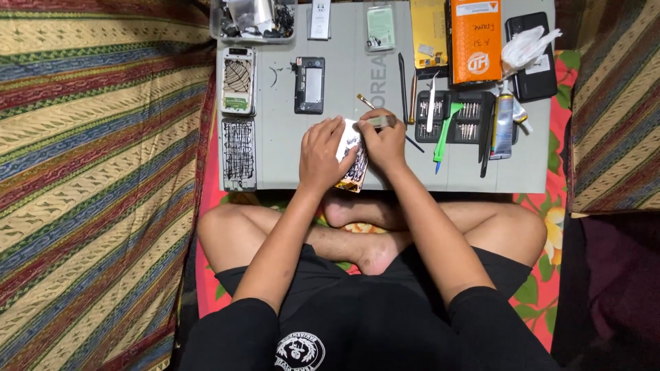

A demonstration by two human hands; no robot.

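I sit cross-legged at a low grey work mat [344, 89]. My left hand [320, 154] grips the left side of a phone panel [354, 161] smeared with black adhesive, which is tilted up at the mat's near edge. My right hand [385, 144] rests on the panel's right side and holds a slim metal tool [378, 122] against its top. Most of the panel is hidden by both hands.
On the mat lie a phone back shell [238, 80], a glue-streaked frame [239, 153], a black mid-frame [310, 84], a parts tray [254, 20], an orange box [476, 41], a screwdriver bit case [457, 117], green pry tool [445, 130], tube [504, 125] and a dark phone [533, 58]. Striped cloth surrounds it.
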